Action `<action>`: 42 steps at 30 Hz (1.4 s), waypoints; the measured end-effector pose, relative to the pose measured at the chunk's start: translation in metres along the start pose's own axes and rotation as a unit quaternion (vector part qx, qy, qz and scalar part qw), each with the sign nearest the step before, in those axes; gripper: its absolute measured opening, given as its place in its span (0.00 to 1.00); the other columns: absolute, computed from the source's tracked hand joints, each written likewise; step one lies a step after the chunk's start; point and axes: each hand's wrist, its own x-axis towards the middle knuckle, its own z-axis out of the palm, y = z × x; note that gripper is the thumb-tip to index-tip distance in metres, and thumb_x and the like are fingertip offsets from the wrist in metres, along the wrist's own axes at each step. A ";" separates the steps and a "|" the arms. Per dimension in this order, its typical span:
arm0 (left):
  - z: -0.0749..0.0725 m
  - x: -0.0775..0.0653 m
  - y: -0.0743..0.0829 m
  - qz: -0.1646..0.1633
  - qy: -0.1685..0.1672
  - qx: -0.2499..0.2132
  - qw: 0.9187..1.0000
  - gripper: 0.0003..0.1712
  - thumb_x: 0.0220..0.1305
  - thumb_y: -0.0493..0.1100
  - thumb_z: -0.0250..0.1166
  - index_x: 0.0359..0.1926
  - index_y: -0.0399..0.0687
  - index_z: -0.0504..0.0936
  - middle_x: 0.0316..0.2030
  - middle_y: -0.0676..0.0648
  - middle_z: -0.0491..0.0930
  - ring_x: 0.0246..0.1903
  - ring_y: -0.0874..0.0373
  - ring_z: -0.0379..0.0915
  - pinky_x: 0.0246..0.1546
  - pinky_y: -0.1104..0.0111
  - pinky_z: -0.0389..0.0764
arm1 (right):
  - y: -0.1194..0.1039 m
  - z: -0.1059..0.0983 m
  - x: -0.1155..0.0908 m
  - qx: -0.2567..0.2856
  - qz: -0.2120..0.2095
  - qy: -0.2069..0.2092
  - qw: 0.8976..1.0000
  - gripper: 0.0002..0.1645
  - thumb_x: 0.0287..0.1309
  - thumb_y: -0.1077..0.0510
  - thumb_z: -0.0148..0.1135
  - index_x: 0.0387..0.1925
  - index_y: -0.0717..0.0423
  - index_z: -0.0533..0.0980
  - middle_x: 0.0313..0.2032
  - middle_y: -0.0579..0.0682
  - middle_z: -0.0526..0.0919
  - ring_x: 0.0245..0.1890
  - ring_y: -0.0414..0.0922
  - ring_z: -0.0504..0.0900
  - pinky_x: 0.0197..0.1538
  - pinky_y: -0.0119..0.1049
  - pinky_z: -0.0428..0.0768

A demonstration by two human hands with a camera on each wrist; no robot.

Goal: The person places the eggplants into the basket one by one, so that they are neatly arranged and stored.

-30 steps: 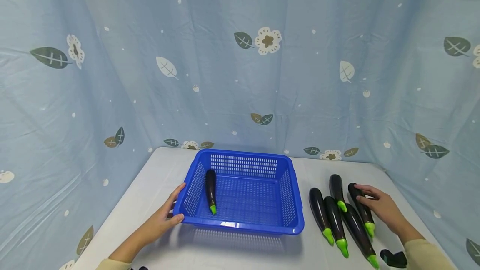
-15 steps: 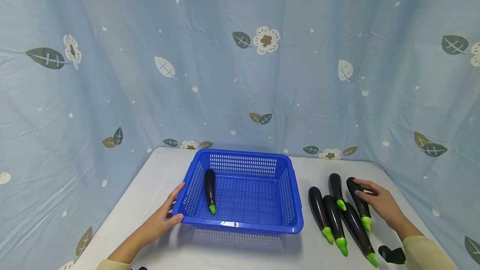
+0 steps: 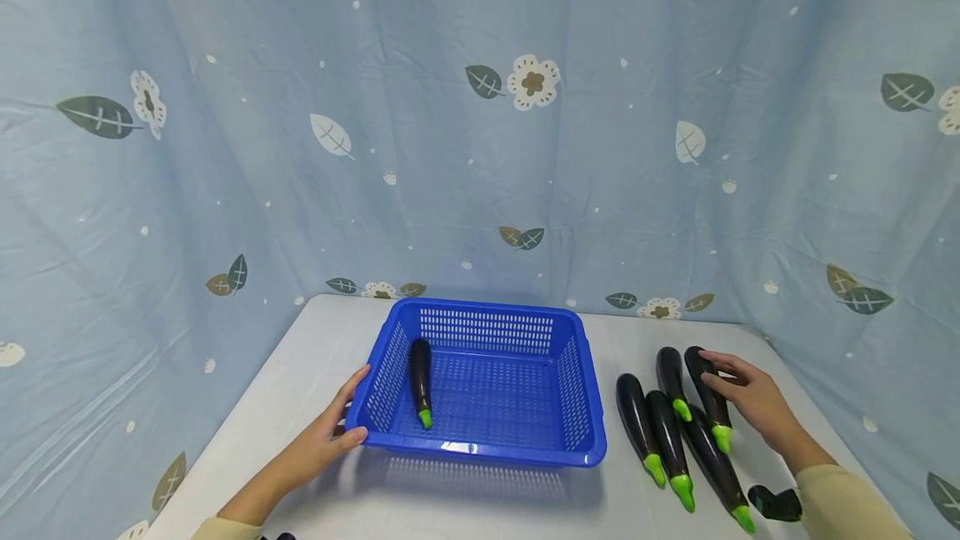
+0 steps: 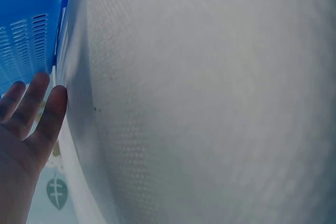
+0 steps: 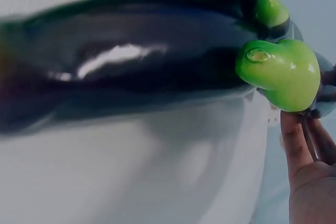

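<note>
My left hand (image 3: 318,440) lies at the left side of a blue plastic basket (image 3: 480,450), thumb at the near left corner. In the left wrist view its fingers (image 4: 50,114) extend straight toward the basket wall. One dark eggplant (image 3: 421,373) lies inside the basket at the left. On the right, my right hand (image 3: 753,394) grips the rearmost right eggplant (image 3: 708,398) between thumb and fingers near its upper half. That eggplant's bright green stem end (image 5: 289,77) faces the camera in the right wrist view, while another eggplant (image 5: 147,56) fills the foreground.
Several other eggplants (image 3: 637,419) lie grouped on the white table (image 3: 577,515) between the basket and my right hand. A dark wrist device (image 3: 776,503) sits by the right sleeve. A blue patterned curtain (image 3: 450,148) encloses the table at the back and sides.
My right hand has shifted the held eggplant back and leftward, close beside the rear eggplant of the group. The left hand and basket stay in place.
</note>
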 end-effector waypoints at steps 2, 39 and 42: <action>0.000 0.000 0.000 0.001 -0.001 -0.002 1.000 0.48 0.70 0.45 0.59 0.82 0.59 0.42 0.69 0.25 0.59 0.61 0.34 0.69 0.50 0.64 0.78 | -0.003 0.001 0.000 0.004 -0.006 -0.001 1.000 0.40 0.72 0.42 0.59 0.72 0.64 0.65 0.70 0.74 0.62 0.66 0.75 0.64 0.60 0.71 0.66; 0.000 0.000 -0.004 -0.003 -0.004 -0.011 1.000 0.49 0.69 0.44 0.60 0.82 0.59 0.42 0.70 0.24 0.58 0.61 0.34 0.69 0.50 0.64 0.78 | -0.053 0.036 0.020 0.046 -0.070 0.000 0.996 0.35 0.72 0.45 0.61 0.72 0.57 0.68 0.70 0.68 0.67 0.67 0.69 0.68 0.62 0.67 0.67; 0.000 0.000 -0.004 -0.003 -0.003 -0.009 1.000 0.49 0.69 0.44 0.60 0.82 0.59 0.42 0.70 0.25 0.58 0.61 0.35 0.69 0.50 0.64 0.78 | -0.059 0.036 0.021 0.048 -0.074 0.000 0.996 0.35 0.72 0.46 0.61 0.73 0.57 0.68 0.70 0.69 0.67 0.66 0.69 0.69 0.62 0.67 0.69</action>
